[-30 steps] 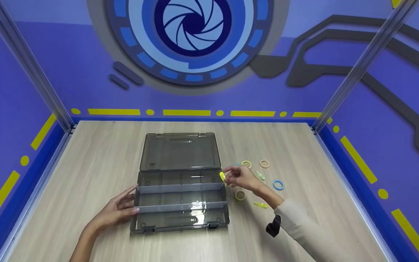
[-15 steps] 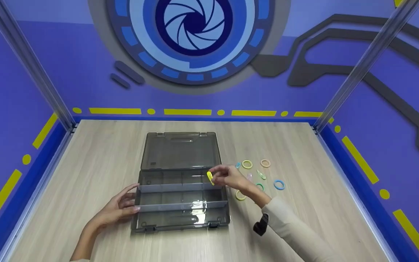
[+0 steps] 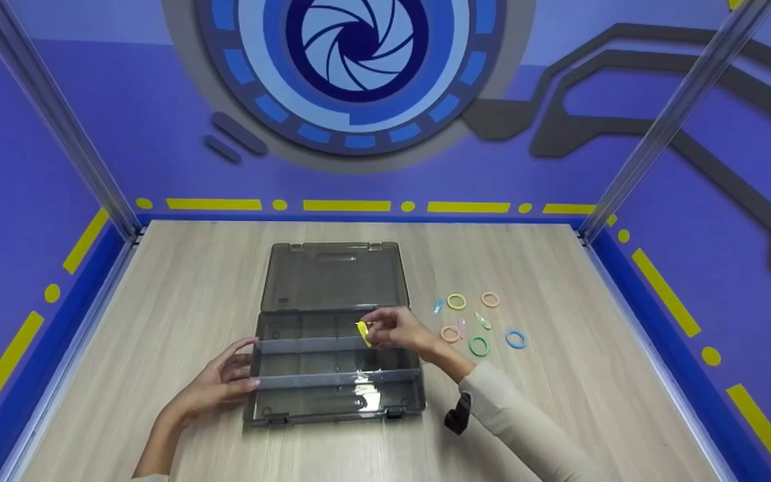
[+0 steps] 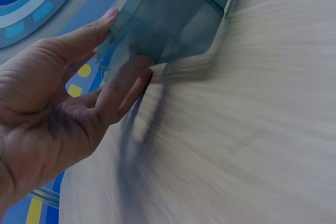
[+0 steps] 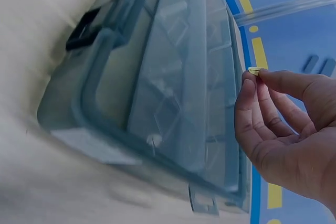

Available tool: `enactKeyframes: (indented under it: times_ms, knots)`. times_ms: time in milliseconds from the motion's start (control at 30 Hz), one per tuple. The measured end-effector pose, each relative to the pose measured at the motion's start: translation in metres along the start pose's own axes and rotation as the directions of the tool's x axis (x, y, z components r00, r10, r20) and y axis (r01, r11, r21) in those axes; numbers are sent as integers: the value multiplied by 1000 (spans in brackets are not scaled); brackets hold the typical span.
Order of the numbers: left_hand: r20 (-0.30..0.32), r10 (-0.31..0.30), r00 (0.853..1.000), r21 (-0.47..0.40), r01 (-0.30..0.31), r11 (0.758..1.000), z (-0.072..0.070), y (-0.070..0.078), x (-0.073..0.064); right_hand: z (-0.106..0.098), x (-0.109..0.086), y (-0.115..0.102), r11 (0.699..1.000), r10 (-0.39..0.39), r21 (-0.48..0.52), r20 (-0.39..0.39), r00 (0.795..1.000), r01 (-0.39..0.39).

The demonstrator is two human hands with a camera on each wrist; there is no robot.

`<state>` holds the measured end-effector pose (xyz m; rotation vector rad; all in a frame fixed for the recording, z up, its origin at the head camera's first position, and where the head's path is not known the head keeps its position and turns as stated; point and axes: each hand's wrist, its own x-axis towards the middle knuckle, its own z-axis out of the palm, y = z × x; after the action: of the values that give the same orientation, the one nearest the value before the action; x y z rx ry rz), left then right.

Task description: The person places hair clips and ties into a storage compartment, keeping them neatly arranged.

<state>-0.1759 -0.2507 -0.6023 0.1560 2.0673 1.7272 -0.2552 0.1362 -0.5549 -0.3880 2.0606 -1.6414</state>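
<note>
In the head view, a smoky grey divided storage box (image 3: 332,398) lies on the table with its lid (image 3: 335,274) swung back. My left hand (image 3: 215,385) holds its left side. The left wrist view shows the thumb at the rim and bent fingers against the wall of the box (image 4: 178,22). My right hand (image 3: 395,328) pinches a yellow snap hair clip (image 3: 364,333) above the back compartments. Seen from the right wrist, the clip (image 5: 254,71) sticks out between thumb and index fingertips, while the other fingers curl loosely.
Right of the box lie several ring-shaped hair ties, among them a yellow one (image 3: 456,295), a blue one (image 3: 515,331) and a green one (image 3: 479,355). Small hair clips lie among them: light green (image 3: 483,322), pink (image 3: 462,327) and blue (image 3: 438,306). Blue-purple walls surround the table.
My right hand has carried the yellow hair clip leftward, from the right edge of the box to over its back compartments. The left hand keeps its place on the box.
</note>
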Motion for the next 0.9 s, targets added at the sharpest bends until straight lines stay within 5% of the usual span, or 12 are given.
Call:
enactKeyframes:
  times_ms: [667,900]
  knots:
    - [-4,-29,1000,-47,28,998,1,-2,1,70,28,-3,996,-76,-44,105,992,81]
    - [-22,-36,999,-53,35,998,1,-2,0,97,37,-5,994,-79,-70,68,995,83]
